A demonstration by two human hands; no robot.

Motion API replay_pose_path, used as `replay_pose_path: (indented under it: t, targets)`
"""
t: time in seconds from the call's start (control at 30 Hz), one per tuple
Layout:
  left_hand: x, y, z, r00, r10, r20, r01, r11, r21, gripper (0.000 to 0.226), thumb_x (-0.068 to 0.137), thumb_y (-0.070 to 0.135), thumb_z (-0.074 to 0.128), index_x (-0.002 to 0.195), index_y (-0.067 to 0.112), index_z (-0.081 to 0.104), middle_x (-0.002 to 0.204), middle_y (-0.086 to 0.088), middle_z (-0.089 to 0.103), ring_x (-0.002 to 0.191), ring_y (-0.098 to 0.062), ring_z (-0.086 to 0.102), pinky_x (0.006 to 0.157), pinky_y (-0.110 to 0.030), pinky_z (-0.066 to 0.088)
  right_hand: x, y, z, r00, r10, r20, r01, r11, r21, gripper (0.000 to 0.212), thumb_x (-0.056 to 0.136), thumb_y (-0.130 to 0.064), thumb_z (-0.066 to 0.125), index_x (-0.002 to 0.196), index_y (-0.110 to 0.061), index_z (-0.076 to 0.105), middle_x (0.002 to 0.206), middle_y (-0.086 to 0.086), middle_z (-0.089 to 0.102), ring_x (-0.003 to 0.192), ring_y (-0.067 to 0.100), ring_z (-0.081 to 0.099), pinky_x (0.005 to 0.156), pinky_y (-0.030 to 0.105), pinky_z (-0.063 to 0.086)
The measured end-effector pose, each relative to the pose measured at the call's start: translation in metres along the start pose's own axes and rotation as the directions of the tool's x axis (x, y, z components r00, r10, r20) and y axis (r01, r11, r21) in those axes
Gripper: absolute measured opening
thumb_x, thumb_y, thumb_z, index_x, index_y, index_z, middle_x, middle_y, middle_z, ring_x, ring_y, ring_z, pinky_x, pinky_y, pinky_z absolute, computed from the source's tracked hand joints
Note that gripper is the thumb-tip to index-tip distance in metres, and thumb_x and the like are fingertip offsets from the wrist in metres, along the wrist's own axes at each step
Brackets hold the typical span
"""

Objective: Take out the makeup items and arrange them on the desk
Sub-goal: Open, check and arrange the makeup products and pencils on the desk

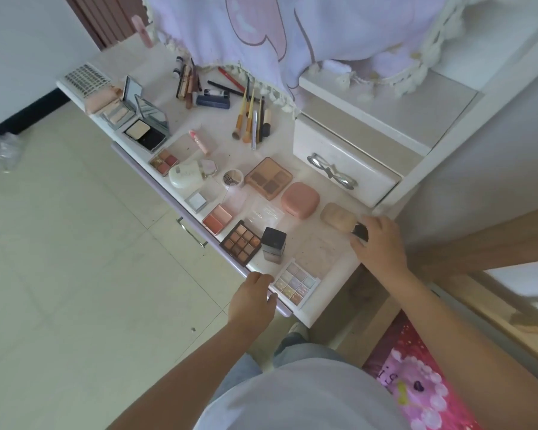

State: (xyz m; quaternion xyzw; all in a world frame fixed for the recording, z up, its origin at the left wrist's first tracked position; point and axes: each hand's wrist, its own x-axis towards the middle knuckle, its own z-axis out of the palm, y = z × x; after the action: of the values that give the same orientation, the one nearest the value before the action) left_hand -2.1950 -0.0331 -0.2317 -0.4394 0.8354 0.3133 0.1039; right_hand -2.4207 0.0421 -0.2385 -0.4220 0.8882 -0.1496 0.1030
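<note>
Makeup items lie spread over the white desk (320, 252). My right hand (379, 243) grips the black cap of a beige foundation bottle (337, 217) lying on its side near the desk's right edge. My left hand (252, 301) rests at the desk's front edge, fingers loosely curled, beside a pastel glitter palette (295, 282); it holds nothing. Nearby stand a dark square bottle (273, 245), a brown eyeshadow palette (240, 242), a pink round compact (300, 199) and a tan palette (268, 178). Brushes (249, 117) and open mirror compacts (145, 127) lie farther back.
A small drawer unit (345, 169) with a bow handle stands on the desk's right side. A lilac cloth with pompom trim (292, 35) hangs over the back. Below the desk front is a drawer handle (191, 232). Tiled floor spreads to the left.
</note>
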Motion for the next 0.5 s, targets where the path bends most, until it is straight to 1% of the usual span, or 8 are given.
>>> replay_pose_path:
  t: [0.07, 0.13, 0.2, 0.27, 0.33, 0.4, 0.43, 0.5]
  targets:
    - [-0.003, 0.008, -0.006, 0.998, 0.061, -0.011, -0.060, 0.998, 0.018, 0.036, 0.096, 0.024, 0.041, 0.132, 0.018, 0.046, 0.133, 0.003, 0.046, 0.113, -0.013, 0.053, 0.089, -0.020, 0.044, 0.006, 0.003, 0.004, 0.987, 0.097, 0.130, -0.088, 0.993, -0.079, 0.045, 0.086, -0.022, 0.058, 0.123, 0.001, 0.048, 0.116, 0.023, 0.053, 0.109, 0.038, 0.047, 0.090, 0.040, 0.040]
    - [-0.006, 0.021, -0.013, 0.990, 0.138, -0.010, -0.137, 0.990, 0.030, 0.036, 0.097, 0.023, 0.039, 0.131, 0.018, 0.046, 0.133, 0.003, 0.046, 0.112, -0.014, 0.053, 0.089, -0.023, 0.044, 0.009, 0.004, 0.007, 0.973, 0.129, 0.192, -0.103, 0.985, -0.140, 0.042, 0.090, -0.023, 0.052, 0.125, -0.001, 0.045, 0.122, 0.020, 0.050, 0.114, 0.035, 0.044, 0.091, 0.037, 0.039]
    - [-0.007, 0.036, -0.020, 0.976, 0.219, -0.003, -0.219, 0.975, 0.031, 0.035, 0.097, 0.023, 0.038, 0.131, 0.017, 0.046, 0.132, 0.002, 0.047, 0.113, -0.016, 0.052, 0.089, -0.025, 0.043, 0.011, 0.003, 0.006, 0.970, 0.112, 0.216, -0.086, 0.988, -0.128, 0.034, 0.092, -0.020, 0.048, 0.118, 0.001, 0.050, 0.120, 0.020, 0.051, 0.112, 0.034, 0.047, 0.088, 0.036, 0.040]
    - [-0.007, 0.054, -0.027, 0.956, 0.293, -0.006, -0.293, 0.956, 0.015, 0.035, 0.097, 0.023, 0.039, 0.131, 0.016, 0.046, 0.132, 0.001, 0.048, 0.113, -0.017, 0.052, 0.090, -0.026, 0.043, 0.011, 0.005, 0.004, 0.966, 0.119, 0.229, -0.105, 0.992, -0.070, 0.029, 0.091, -0.017, 0.047, 0.112, 0.003, 0.054, 0.114, 0.021, 0.053, 0.107, 0.034, 0.050, 0.083, 0.034, 0.040]
    - [-0.002, 0.070, -0.035, 0.933, 0.360, -0.010, -0.359, 0.933, 0.026, 0.037, 0.096, 0.024, 0.040, 0.132, 0.016, 0.045, 0.132, -0.001, 0.048, 0.113, -0.018, 0.052, 0.091, -0.028, 0.044, 0.010, 0.008, -0.003, 0.960, 0.158, 0.232, -0.170, 0.985, 0.031, 0.027, 0.090, -0.017, 0.049, 0.106, 0.004, 0.057, 0.107, 0.021, 0.055, 0.100, 0.034, 0.053, 0.074, 0.031, 0.037]
    - [0.007, 0.083, -0.045, 0.916, 0.401, -0.003, -0.400, 0.915, 0.061, 0.039, 0.096, 0.024, 0.040, 0.134, 0.016, 0.041, 0.133, -0.001, 0.046, 0.115, -0.018, 0.050, 0.092, -0.028, 0.042, 0.007, 0.008, -0.014, 0.945, 0.210, 0.250, -0.251, 0.957, 0.145, 0.027, 0.090, -0.019, 0.052, 0.100, 0.005, 0.059, 0.099, 0.022, 0.059, 0.093, 0.035, 0.057, 0.068, 0.031, 0.038]
    - [0.014, 0.090, -0.051, 0.908, 0.420, 0.005, -0.419, 0.905, 0.079, 0.040, 0.096, 0.024, 0.041, 0.136, 0.016, 0.039, 0.134, -0.001, 0.045, 0.117, -0.018, 0.048, 0.093, -0.028, 0.040, 0.006, 0.008, -0.022, 0.937, 0.232, 0.260, -0.285, 0.939, 0.192, 0.028, 0.090, -0.020, 0.052, 0.099, 0.005, 0.060, 0.096, 0.022, 0.060, 0.090, 0.035, 0.058, 0.067, 0.032, 0.039]
    - [0.028, 0.102, -0.062, 0.890, 0.454, 0.033, -0.454, 0.881, 0.133, 0.044, 0.095, 0.024, 0.043, 0.138, 0.015, 0.035, 0.137, -0.003, 0.042, 0.120, -0.019, 0.045, 0.096, -0.028, 0.039, 0.001, 0.005, -0.041, 0.931, 0.255, 0.260, -0.323, 0.907, 0.268, 0.028, 0.090, -0.020, 0.053, 0.100, 0.005, 0.060, 0.089, 0.021, 0.061, 0.084, 0.034, 0.059, 0.062, 0.030, 0.036]
